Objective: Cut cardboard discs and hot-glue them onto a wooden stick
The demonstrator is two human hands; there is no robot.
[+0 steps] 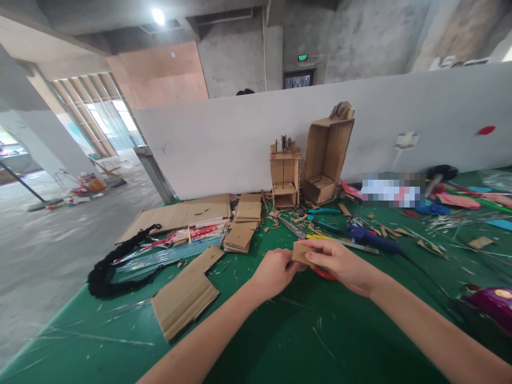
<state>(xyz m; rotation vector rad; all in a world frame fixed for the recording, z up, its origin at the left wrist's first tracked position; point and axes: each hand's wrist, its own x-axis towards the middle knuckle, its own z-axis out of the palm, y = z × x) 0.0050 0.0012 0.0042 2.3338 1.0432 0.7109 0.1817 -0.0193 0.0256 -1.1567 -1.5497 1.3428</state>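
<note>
A small cardboard piece [301, 253] is held up between my two hands above the green table. My left hand [274, 273] pinches its lower left side, the fingers closed. From the other side my right hand [342, 262] grips it, thumb in front and fingers over the top edge. Behind and below the hands lies a red handle [323, 274], partly covered by the right hand. A grey pointed blade [293, 228] lies just beyond, near a yellow-handled tool [320, 237].
Two cardboard box structures [285, 176] [326, 160] stand against the white partition [224, 144]. Stacked cardboard squares [239, 239], an L-shaped cardboard sheet [188, 293] and a black fuzzy strand [102, 274] lie left. A blue glue gun [374, 238] with a cord lies right, among scraps.
</note>
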